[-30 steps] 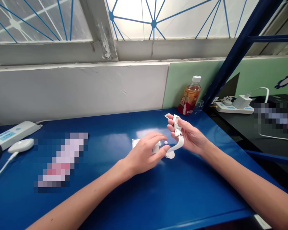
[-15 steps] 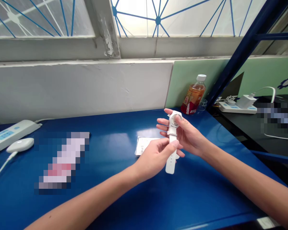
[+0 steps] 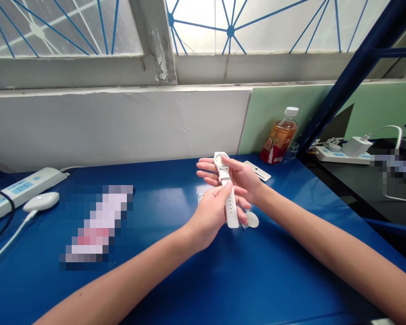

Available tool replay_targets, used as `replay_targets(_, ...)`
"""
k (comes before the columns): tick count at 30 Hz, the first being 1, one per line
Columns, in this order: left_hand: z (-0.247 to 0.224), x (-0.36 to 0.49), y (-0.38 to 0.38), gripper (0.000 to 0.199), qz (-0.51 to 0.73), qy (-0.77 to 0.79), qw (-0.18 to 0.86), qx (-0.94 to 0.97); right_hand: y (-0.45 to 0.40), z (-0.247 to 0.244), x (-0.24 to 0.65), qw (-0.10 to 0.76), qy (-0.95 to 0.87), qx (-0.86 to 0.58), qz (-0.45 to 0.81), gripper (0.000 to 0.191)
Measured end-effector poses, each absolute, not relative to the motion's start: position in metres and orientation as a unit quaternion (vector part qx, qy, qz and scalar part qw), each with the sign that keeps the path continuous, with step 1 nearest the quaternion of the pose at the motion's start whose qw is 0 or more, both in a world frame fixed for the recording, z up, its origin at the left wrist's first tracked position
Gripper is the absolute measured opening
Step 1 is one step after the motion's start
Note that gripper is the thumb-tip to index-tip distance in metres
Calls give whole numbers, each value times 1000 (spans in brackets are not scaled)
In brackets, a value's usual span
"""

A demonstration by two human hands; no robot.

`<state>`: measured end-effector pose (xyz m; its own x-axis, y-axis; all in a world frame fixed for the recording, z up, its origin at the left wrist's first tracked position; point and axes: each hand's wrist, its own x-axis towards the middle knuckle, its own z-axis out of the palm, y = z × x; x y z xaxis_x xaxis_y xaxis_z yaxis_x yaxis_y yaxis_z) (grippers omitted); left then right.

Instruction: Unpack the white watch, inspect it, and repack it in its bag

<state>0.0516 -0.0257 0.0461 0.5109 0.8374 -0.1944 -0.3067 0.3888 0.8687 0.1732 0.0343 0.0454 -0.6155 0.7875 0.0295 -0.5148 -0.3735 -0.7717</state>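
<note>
A white wristwatch (image 3: pixel 221 160) is held in the air over the blue table (image 3: pixel 176 284), its strap (image 3: pixel 232 210) hanging down toward me. My right hand (image 3: pixel 245 178) supports the watch from behind, thumb on the dial's edge and fingers stretched out to the left beneath it. Lower down, my left hand (image 3: pixel 211 212) pinches the strap between thumb and fingers. Beneath my hands lie a white round disc (image 3: pixel 252 220) and some clear plastic, mostly hidden. Behind my right wrist is a flat white card (image 3: pixel 261 172) with dark slots.
A bottle (image 3: pixel 279 137) of reddish drink stands at the back right beside a small clear cup (image 3: pixel 292 150). At left are a power strip (image 3: pixel 30 187), a white cabled device (image 3: pixel 41 201) and a blurred phone-like object (image 3: pixel 98 225). Another power strip (image 3: pixel 338 154) lies far right.
Both hands have moved left with the watch, and its strap has swung to slant down to the right. The slotted card and more of the disc now show. The view has shifted slightly.
</note>
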Motion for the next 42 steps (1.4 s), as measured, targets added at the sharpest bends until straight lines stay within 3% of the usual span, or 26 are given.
replay_targets(11, 47, 51, -15, 31, 320, 325, 817, 352, 43, 49, 192, 370, -385, -154, 831, 51)
replay_targets(18, 47, 51, -13, 32, 310, 363, 807, 349, 47, 51, 197, 343, -398, -143, 839, 68)
replay_targets(34, 57, 48, -10, 29, 305, 380, 794, 363, 49, 50, 199, 350, -386, -140, 842, 63)
replay_targets(42, 49, 46, -9, 24, 335, 375, 782, 367, 50, 54, 201, 367, -363, -186, 836, 52)
